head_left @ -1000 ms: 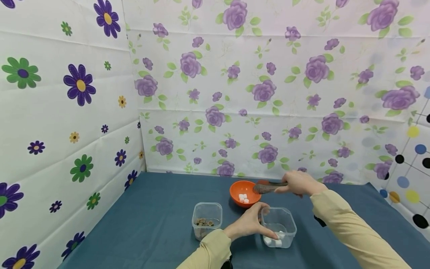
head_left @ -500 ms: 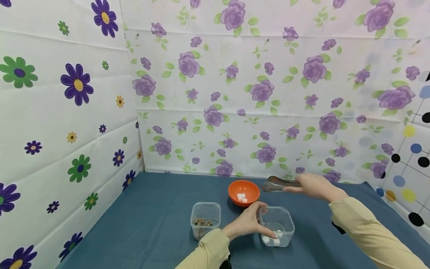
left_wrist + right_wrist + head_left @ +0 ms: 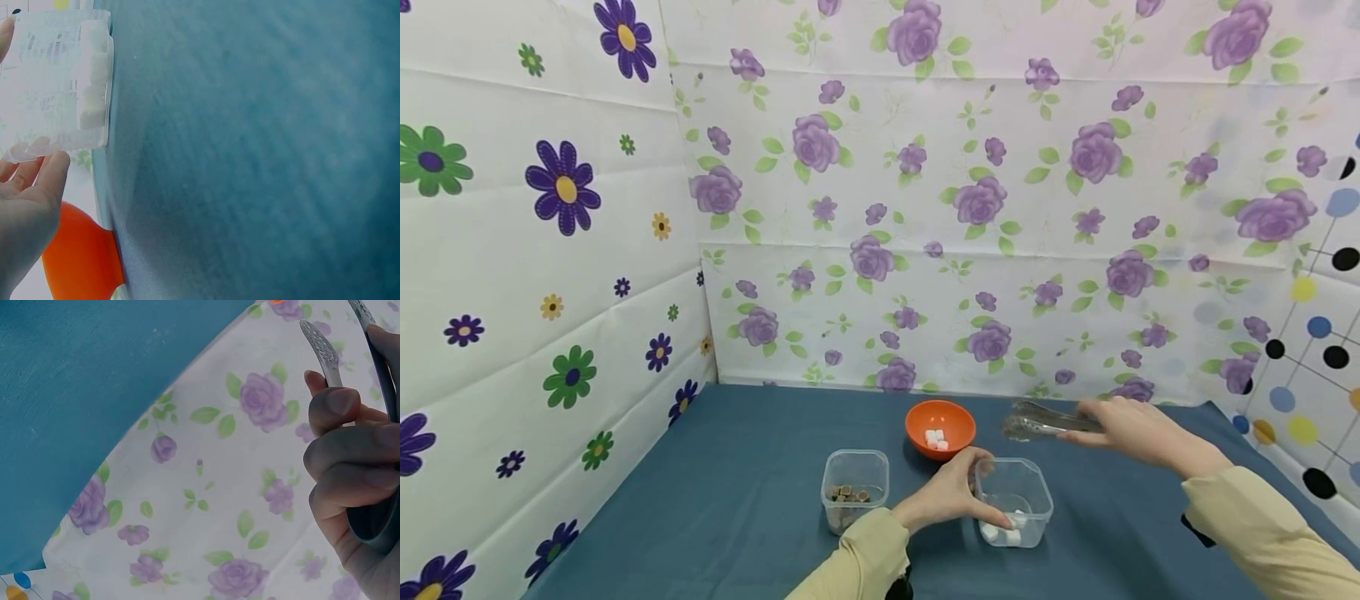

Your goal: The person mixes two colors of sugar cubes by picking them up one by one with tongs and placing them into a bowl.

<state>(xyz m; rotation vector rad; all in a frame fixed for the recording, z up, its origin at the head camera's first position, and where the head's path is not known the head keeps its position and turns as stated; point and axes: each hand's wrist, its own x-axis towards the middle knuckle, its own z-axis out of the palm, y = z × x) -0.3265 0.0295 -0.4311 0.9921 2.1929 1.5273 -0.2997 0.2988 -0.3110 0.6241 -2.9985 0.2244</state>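
My left hand [image 3: 946,492] grips the left side of a clear plastic container [image 3: 1036,492], thumb in front and fingers behind. White marshmallow-like pieces [image 3: 1012,537] lie on that container's bottom; in the left wrist view they show through its wall [image 3: 37,81]. My right hand [image 3: 1138,432] holds metal tongs [image 3: 1045,421] above the table, to the right of an orange bowl [image 3: 958,423]. The tongs' perforated tips [image 3: 322,347] stand apart, and nothing shows between them. Inside the bowl sit several white pieces [image 3: 936,437].
Left of my left hand stands a second clear container [image 3: 870,477] holding small brown square-ended pieces [image 3: 850,495]. A blue-green cloth [image 3: 760,483] covers the table. Flower-patterned sheets [image 3: 820,275] rise behind it and at the left side.
My right hand has carried the tongs from above the bowl to the right, away from it. My left hand keeps its hold on the container.
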